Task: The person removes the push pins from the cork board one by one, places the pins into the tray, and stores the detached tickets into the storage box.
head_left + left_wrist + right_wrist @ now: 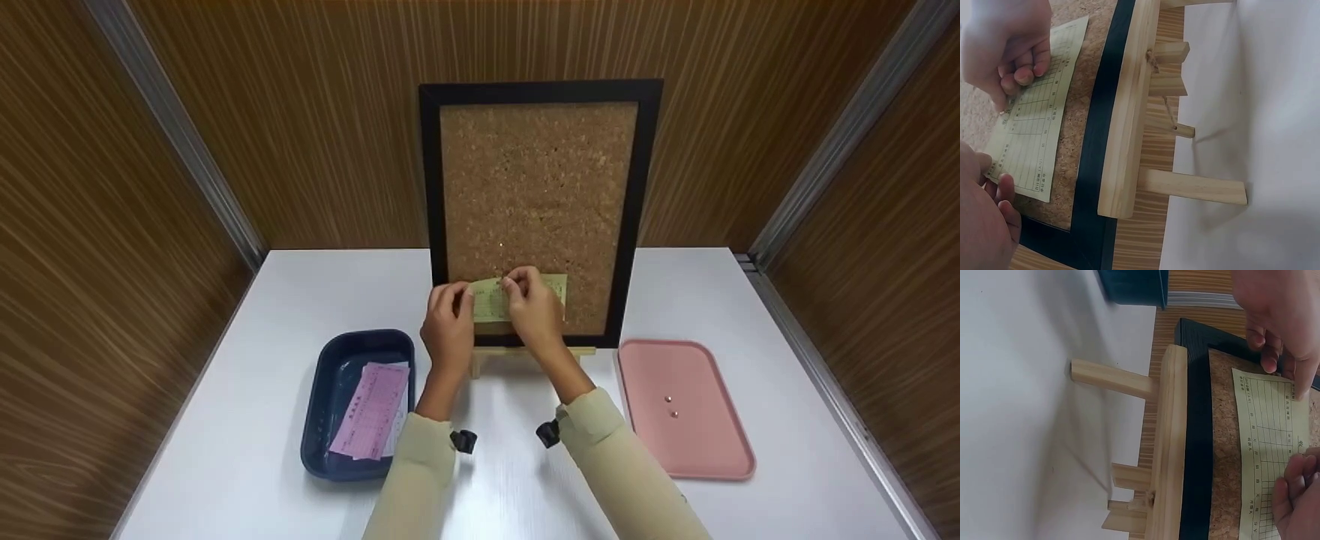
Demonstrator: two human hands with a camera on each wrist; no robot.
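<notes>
Your right hand (1297,498) sits at the lower right, fingers curled against the yellow-green printed slip (1269,439), which lies flat on the cork board (1223,455). Your left hand (1280,315) touches the slip's upper edge. The board's black frame (1196,439) rests on a wooden easel (1165,439) standing on the white bench (1016,410).

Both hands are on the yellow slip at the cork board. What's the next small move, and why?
Probably press in with the right hand at the slip's top edge while the left hand holds the yellow slip flat on the cork board. The right fingertips pinch there, perhaps on a pin, though none is visible. Two pins lie in the pink tray.
</notes>
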